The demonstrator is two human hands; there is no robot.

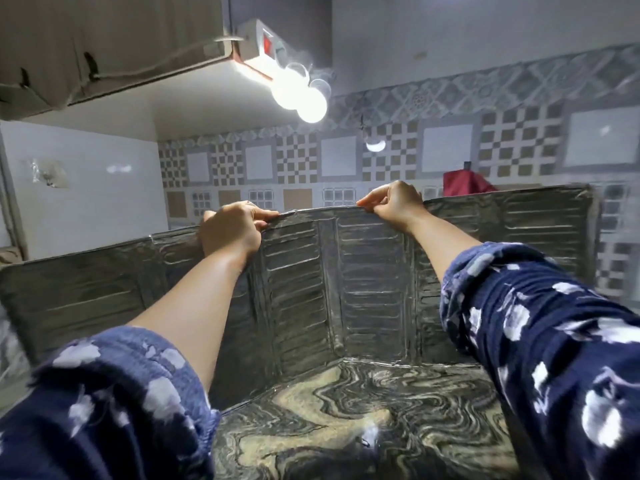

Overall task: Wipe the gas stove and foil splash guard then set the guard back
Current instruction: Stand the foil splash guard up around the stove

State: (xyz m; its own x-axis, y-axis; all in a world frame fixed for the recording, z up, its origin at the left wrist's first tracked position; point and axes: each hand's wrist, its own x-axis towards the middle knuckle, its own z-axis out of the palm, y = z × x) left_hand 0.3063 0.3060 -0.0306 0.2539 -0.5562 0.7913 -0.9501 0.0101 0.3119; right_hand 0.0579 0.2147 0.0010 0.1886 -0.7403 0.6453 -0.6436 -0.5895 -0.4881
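Now L hand [230, 230] & R hand [394, 202] pinch foil guard [363, 271] top edge, upright on counter [346, 417].

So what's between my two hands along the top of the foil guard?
In the head view, only a bare stretch of the foil splash guard top edge lies between the left hand and right hand.

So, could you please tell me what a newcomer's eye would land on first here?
First, the foil splash guard standing across the middle, with the left hand and the right hand both pinching its top edge. Next, the glaring bulb overhead, and the swirling marble counter below.
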